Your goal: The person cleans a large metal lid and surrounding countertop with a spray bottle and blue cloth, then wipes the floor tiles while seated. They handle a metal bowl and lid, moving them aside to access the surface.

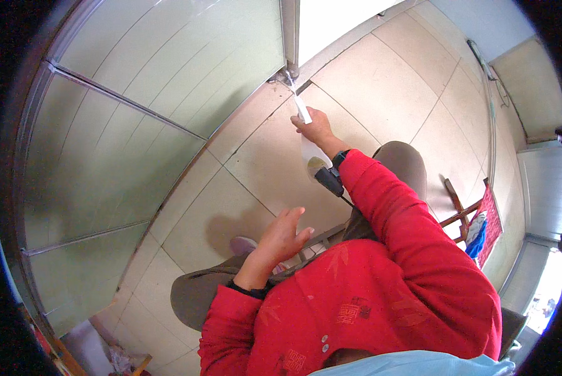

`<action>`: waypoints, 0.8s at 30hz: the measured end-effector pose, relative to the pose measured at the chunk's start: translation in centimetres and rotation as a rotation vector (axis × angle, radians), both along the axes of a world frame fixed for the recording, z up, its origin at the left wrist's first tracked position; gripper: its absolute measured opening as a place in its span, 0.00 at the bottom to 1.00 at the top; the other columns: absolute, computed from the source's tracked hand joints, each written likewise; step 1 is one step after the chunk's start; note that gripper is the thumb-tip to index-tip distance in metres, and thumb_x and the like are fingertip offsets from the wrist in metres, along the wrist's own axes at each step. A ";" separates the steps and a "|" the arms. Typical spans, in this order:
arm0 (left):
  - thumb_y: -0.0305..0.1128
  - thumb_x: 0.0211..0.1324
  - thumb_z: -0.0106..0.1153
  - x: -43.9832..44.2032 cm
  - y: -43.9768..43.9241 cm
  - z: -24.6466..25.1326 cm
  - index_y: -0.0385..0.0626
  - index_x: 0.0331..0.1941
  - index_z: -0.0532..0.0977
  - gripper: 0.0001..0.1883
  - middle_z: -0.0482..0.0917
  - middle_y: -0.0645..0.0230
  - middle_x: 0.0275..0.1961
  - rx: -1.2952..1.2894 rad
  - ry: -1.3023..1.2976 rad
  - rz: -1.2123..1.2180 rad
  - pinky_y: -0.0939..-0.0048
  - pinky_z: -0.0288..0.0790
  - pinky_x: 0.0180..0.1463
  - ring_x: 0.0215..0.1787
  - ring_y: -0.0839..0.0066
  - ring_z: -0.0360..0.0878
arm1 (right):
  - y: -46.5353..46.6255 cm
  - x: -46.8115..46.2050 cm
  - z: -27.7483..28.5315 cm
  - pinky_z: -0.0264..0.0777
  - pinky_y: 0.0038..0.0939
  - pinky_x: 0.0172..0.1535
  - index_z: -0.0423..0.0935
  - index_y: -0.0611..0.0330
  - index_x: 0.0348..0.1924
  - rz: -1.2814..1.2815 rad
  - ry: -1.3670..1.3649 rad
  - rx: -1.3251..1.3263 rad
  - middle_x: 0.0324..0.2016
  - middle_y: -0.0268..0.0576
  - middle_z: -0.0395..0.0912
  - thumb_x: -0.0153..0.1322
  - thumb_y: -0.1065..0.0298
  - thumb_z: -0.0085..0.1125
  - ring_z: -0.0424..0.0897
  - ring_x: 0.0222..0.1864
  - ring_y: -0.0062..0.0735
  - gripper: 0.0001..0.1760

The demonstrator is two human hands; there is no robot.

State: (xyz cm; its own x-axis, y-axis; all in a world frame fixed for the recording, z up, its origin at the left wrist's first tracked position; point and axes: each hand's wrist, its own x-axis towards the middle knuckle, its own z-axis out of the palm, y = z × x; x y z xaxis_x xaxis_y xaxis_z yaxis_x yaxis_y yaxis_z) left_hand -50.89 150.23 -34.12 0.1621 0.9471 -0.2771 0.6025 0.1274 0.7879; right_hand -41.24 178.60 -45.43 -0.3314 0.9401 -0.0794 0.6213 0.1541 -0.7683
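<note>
In front of me, my right hand (pixel 314 128) grips a spray bottle by its neck and white trigger head (pixel 304 110). Its translucent body (pixel 312 152) hangs below the wrist, with some yellowish liquid at the bottom. The nozzle points at the dirty foot of a door frame (pixel 292 70), and a whitish streak that looks like spray (pixel 289 82) runs between them. My left hand (pixel 281 239) hovers over my lap near the left knee, fingers apart and holding nothing.
Pale panelled cabinet or door fronts (pixel 135 155) line the left side. Large beige tiles (pixel 262 169) cover the floor. At right stands a wooden folding stool (pixel 460 214) with a red seat and a blue-and-white cloth (pixel 476 237). A black device (pixel 329 181) with a cable sits by my right wrist.
</note>
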 end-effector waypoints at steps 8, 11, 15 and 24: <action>0.42 0.60 0.63 0.2 -0.1 0.1 0.37 0.61 0.70 0.29 0.77 0.44 0.53 -0.012 0.044 -0.028 0.53 0.72 0.58 0.55 0.45 0.76 | 0.1 0.3 -0.6 0.79 0.43 0.41 0.79 0.59 0.34 -0.068 0.079 -0.023 0.29 0.50 0.84 0.66 0.52 0.62 0.85 0.33 0.48 0.17; 0.42 0.60 0.63 0.3 -0.2 0.1 0.37 0.61 0.70 0.29 0.77 0.44 0.52 -0.011 0.042 -0.034 0.53 0.72 0.58 0.55 0.45 0.76 | 0.2 0.5 -0.6 0.78 0.47 0.44 0.80 0.57 0.34 -0.101 0.122 -0.048 0.31 0.53 0.84 0.65 0.51 0.61 0.84 0.37 0.55 0.17; 0.41 0.60 0.63 0.2 -0.2 0.0 0.36 0.60 0.70 0.29 0.77 0.44 0.52 -0.008 0.047 -0.042 0.53 0.72 0.57 0.55 0.45 0.76 | 0.4 0.5 -0.6 0.78 0.47 0.44 0.79 0.59 0.34 -0.112 0.051 -0.041 0.31 0.53 0.84 0.65 0.51 0.61 0.84 0.36 0.55 0.18; 0.41 0.60 0.63 0.5 -0.2 0.4 0.36 0.60 0.70 0.28 0.77 0.43 0.52 -0.018 0.064 -0.057 0.52 0.73 0.56 0.54 0.44 0.76 | 0.2 1.0 -0.4 0.78 0.49 0.43 0.79 0.61 0.34 -0.088 -0.037 -0.042 0.31 0.55 0.84 0.65 0.49 0.60 0.83 0.36 0.58 0.21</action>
State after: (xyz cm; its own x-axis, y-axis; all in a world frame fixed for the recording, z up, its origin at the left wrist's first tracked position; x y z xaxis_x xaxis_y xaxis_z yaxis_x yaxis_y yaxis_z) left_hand -50.43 150.05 -33.73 0.1968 0.9317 -0.3054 0.6582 0.1053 0.7455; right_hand -40.21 178.76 -45.87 -0.2434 0.9612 -0.1300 0.6590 0.0655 -0.7493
